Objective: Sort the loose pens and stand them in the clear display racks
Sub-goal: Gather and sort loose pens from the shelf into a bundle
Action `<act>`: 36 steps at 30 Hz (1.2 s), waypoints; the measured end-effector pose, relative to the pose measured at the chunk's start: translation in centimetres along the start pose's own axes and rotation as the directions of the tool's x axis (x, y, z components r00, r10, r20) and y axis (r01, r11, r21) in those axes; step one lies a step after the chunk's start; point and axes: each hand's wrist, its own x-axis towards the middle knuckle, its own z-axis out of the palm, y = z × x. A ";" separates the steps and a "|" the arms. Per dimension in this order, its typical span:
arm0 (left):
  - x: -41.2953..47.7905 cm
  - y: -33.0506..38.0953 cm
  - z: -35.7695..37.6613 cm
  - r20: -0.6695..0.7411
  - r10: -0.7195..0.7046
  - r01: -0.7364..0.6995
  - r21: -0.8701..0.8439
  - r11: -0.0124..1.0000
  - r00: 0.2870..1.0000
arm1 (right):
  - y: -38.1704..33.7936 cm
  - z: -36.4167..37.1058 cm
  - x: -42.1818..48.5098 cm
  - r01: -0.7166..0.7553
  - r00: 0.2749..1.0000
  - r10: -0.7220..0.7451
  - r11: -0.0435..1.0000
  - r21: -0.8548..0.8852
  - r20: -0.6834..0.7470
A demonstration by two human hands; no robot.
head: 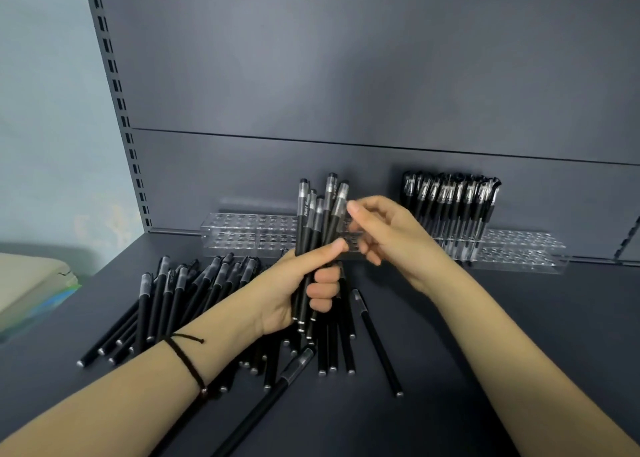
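Observation:
My left hand [298,283] grips a bundle of black pens [317,228] upright, caps up, above the dark shelf. My right hand [388,234] is at the bundle's top right, thumb and fingers pinching the cap of its rightmost pen. Loose black pens [187,293] lie in a heap on the shelf under and left of my left forearm, and a few more [377,342] lie below the bundle. A clear display rack [242,234] with no pens in it stands against the back panel. Another clear rack [519,248] to the right holds several upright pens [450,196].
The dark grey shelf [519,335] runs to a grey back panel [346,75] with a slotted upright [117,110] at the left. A pale box or stack [27,283] lies beyond the shelf's left edge.

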 end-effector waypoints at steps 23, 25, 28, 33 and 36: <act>-0.3 1.2 -1.1 -0.222 0.061 -0.066 -0.018 0.998 0.973 | 4.4 0.5 0.7 -0.207 0.977 0.198 0.818 -0.537 -0.075; -0.3 1.1 -1.1 -0.223 0.053 -0.058 -0.015 0.998 0.973 | 4.5 0.3 0.7 -0.163 0.987 0.127 0.824 -0.542 -0.104; -0.3 1.1 -1.1 -0.219 0.051 -0.057 -0.023 0.998 0.974 | 3.9 -0.2 0.2 -0.159 0.987 0.100 0.748 -0.644 -0.128; -0.4 1.2 -1.2 -0.220 0.045 -0.054 -0.035 0.998 0.975 | 3.4 0.3 -0.2 -0.197 0.967 0.250 0.635 -0.747 -0.043; -0.5 1.2 -1.1 -0.212 0.047 -0.054 -0.029 0.998 0.976 | 2.8 0.0 -0.1 -0.210 0.953 0.302 0.636 -0.743 -0.010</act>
